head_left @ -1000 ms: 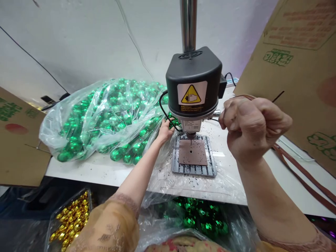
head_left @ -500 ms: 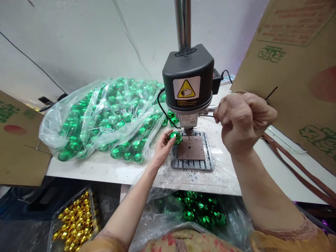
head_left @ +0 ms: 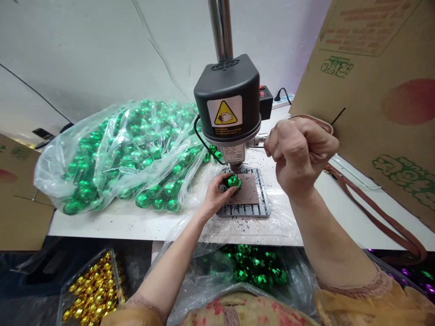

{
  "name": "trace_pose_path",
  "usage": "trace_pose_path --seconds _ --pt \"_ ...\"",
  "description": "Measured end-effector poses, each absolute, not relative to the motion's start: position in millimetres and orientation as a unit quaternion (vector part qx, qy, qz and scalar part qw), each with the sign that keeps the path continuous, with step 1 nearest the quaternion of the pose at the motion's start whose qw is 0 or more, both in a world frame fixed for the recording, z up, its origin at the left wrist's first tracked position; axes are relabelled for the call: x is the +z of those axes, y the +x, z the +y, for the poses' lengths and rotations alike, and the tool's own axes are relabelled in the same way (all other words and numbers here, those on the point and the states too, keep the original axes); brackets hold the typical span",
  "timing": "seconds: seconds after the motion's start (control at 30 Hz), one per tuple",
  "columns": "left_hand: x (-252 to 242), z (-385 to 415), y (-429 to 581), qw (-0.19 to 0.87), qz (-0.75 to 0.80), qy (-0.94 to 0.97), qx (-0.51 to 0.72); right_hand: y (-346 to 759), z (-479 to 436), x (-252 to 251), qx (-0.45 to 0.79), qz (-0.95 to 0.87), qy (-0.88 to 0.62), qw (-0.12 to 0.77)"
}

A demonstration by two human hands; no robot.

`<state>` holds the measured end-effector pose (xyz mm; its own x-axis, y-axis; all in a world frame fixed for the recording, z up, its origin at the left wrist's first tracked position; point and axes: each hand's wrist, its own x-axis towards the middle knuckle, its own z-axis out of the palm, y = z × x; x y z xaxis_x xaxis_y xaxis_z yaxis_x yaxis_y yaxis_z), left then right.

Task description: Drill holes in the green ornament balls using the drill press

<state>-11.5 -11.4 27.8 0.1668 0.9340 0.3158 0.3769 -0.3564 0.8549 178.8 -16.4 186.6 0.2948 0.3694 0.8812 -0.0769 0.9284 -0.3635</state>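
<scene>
Between the fingers and thumb of my left hand (head_left: 216, 194) is a shiny green faceted ball (head_left: 234, 181). It sits under the chuck (head_left: 235, 167) of a small black drill press (head_left: 228, 95), over the brown pad (head_left: 249, 190) on the slotted metal base (head_left: 264, 206). Whether the ball touches the drill bit, I cannot tell. My right hand (head_left: 299, 154) is closed in a fist at the press's side, around the feed lever (head_left: 258, 139), most of which the fingers hide. Dark shavings lie scattered over the base and pad.
A clear bag full of green balls (head_left: 112, 154) lies left of the press. More green balls (head_left: 258, 267) rest in plastic below the table edge. A tray of gold balls (head_left: 91, 290) stands at lower left. Cardboard boxes (head_left: 370, 90) flank both sides; a brown strap (head_left: 367, 203) hangs at right.
My left hand has brought the green ball rightward from the edge of the pad to beneath the chuck. My right hand stays closed at the lever. The whole view has shifted slightly.
</scene>
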Motion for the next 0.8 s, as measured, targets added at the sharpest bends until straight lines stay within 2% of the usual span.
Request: trace_pose_path --seconds 0.13,0.37,0.8 --pt "32.9 -15.6 -2.7 0.269 0.47 0.72 0.433 179.9 -17.5 186.1 0.146 -0.582 -0.133 0.789" --pt "25.4 -22.4 10.8 0.342 0.498 0.667 0.437 180.6 -17.9 186.2 0.158 -0.581 -0.151 0.784" --pt "30.7 -24.9 15.3 0.354 0.5 0.661 0.433 179.3 -15.7 188.9 0.156 -0.561 -0.161 0.797"
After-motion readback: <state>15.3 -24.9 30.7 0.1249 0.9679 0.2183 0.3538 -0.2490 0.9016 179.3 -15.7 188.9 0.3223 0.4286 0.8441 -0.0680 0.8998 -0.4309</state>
